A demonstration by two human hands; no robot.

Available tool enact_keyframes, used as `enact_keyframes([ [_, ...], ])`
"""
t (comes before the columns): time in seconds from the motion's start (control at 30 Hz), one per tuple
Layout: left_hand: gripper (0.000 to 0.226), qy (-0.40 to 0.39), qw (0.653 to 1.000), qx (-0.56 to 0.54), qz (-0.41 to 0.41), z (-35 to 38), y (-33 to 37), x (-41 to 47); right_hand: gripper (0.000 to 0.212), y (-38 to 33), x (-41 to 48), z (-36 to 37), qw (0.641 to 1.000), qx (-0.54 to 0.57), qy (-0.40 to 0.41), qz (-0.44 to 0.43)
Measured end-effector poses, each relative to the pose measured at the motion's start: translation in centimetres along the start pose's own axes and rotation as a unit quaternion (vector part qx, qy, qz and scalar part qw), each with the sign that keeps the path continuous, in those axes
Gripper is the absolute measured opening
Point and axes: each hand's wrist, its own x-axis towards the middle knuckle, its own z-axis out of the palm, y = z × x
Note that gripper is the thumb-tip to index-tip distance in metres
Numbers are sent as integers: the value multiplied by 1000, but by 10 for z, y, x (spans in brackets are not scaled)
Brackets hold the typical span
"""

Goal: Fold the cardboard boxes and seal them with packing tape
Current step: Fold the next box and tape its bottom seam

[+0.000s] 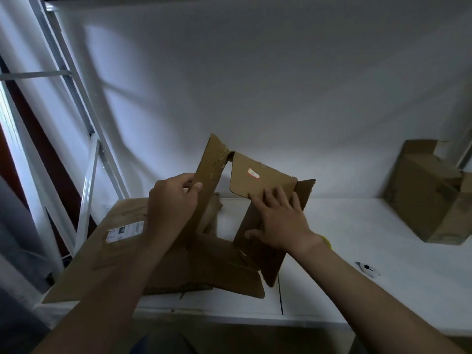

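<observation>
Flap [210,172] edge pinched by left grip [173,200]; right grip [281,221] presses open-fingered on box [219,264].

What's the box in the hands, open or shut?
Open: the box has flaps standing up, left hand gripping one, right hand pressing another.

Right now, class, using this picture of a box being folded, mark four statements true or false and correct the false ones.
1. The left hand grips the upright flap of the box. True.
2. The right hand is curled into a fist. False: its straight fingers press on the box.
3. A small sticker sits on the rounded flap. True.
4. The second box stands at the table's left end. False: it stands at the right end.
</observation>
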Motion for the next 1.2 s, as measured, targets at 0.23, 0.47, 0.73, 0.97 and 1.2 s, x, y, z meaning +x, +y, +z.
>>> enact_keyframes([
  [0.23, 29, -10, 999, -16, -26, 2, 3, -5, 107, -3, 3, 18, 946, 278, -141, -92],
  [0.47, 29, -8, 999, -27, -30, 3, 2, 2, 134, -34, -16, 38, 959, 175, -101, -198],
  [0.73, 27, -22, 997, -63, -49, -7, -4, -4, 97, -31, -4, 25, 976, 153, 83, -128],
  [0.97, 25, -28, 996, -63, -52, -12, -8, -15, 113, -40, 28, 41, 991, 54, 118, 16],
  [1.2, 24, -31, 999, -7, -44, -1, -31, -24, 103, -63, 57, 49, 996, 18, 91, 7],
])
